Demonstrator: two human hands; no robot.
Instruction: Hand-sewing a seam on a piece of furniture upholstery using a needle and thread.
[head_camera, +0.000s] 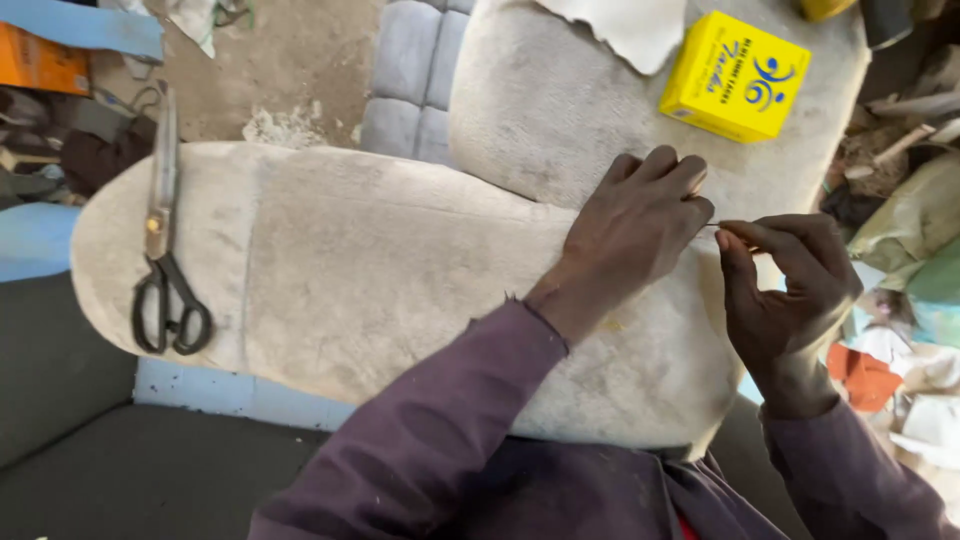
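Needle (712, 225) sits pinched in our right hand (790, 290) at the cushion (380, 270) edge, our left hand (635, 235) clenched on the fabric, scissors (165, 250) well apart.

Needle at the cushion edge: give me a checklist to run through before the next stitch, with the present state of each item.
1. Needle pinched in the right hand fingertips: ok.
2. Left hand pressing the beige cushion beside the needle: ok.
3. Thread running from the needle: cannot tell, too fine to see.
4. Left fingertips out of the needle's path: not ok, they sit right against it.
5. Scissors within reach, lying closed on the cushion's far end: ok.
6. Yellow box resting flat on the second cushion: ok.
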